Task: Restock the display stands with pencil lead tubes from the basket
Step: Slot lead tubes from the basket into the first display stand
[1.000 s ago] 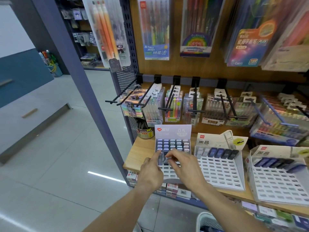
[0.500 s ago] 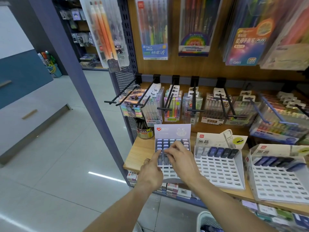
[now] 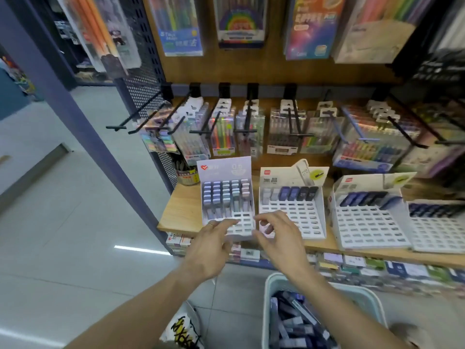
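Below hands: basket (image 3: 324, 285) full of lead tubes (image 3: 292, 323); left hand (image 3: 211, 245), right hand (image 3: 279, 238) spread, empty.

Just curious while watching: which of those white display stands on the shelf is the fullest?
The leftmost stand, with the purple "0.5" header card. Tubes fill most of its rows; each of the other stands shows only a single row along the top.

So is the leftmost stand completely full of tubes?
No, the leftmost stand holds tubes in its upper rows only; its lower-right slots are empty.

A stationery shop. Packaged colourful pen sets (image 3: 224, 132) hang on black metal hooks (image 3: 247, 117). White cardboard display stands (image 3: 292, 210) line the wooden shelf (image 3: 181, 210).
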Motion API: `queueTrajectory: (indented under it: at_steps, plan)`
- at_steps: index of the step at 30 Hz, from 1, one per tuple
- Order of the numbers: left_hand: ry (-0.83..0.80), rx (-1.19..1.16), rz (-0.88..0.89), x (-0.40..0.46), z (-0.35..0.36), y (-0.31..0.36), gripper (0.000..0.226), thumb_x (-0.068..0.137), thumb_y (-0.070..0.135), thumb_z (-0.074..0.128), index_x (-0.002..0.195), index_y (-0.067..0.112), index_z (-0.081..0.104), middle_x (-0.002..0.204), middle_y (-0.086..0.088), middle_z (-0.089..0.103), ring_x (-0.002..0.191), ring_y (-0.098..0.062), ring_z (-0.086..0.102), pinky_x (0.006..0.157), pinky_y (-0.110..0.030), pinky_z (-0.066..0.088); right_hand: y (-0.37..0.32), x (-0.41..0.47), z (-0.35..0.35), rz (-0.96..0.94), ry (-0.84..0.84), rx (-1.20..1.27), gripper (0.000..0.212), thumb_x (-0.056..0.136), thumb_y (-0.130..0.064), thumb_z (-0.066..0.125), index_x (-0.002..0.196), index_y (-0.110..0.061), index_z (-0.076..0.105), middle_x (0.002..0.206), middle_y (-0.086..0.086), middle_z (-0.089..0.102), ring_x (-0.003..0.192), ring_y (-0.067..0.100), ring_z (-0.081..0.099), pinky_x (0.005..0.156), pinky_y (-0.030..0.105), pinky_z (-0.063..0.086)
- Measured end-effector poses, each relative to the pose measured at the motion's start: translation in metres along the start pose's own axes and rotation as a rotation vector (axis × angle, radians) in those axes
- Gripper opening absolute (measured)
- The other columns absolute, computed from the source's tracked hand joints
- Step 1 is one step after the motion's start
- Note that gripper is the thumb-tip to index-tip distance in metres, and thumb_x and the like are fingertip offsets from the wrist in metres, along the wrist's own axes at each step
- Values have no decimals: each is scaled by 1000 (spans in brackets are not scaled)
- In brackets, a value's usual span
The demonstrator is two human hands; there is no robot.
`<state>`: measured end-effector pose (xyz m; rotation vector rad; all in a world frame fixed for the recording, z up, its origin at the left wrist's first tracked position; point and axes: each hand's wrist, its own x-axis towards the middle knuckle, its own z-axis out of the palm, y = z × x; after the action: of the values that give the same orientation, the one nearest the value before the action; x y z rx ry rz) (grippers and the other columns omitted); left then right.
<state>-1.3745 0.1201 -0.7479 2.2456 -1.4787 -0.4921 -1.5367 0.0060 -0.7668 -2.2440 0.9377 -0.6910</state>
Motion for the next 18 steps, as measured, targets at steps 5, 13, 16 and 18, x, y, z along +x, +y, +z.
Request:
queueTrajectory:
  at_steps: [5,13,16,18]
  plan:
    - [-196,98,93,-25,44,25,44,105,24,49,148,29,46,143,-2,49,131,-25,47,104,-35,42,68,-65,-42,251,-71,14,17,87,-20,76,104,-22,71,92,-10,68,78,4,62,76,26,54]
    - [-407,-8,7,-59,158,70,44,104,20,52,148,21,47,142,-6,51,123,-27,55,102,-35,43,159,-164,-65,691,-260,-12,19,88,-10,72,106,-15,75,95,0,71,99,24,69,92,39,54]
    - [-439,-40,-28,-70,199,81,45,101,17,56,145,25,51,138,-1,58,122,-23,60,101,-31,46,179,-176,-70,817,-269,-29,24,87,-8,70,111,-13,72,104,3,71,103,23,66,95,33,52]
    - [-458,2,-37,-72,219,85,44,102,19,55,145,27,50,140,0,58,117,-22,62,98,-30,46,192,-179,-70,856,-282,-54,26,84,-5,68,110,-11,72,102,2,71,99,22,67,93,31,52]
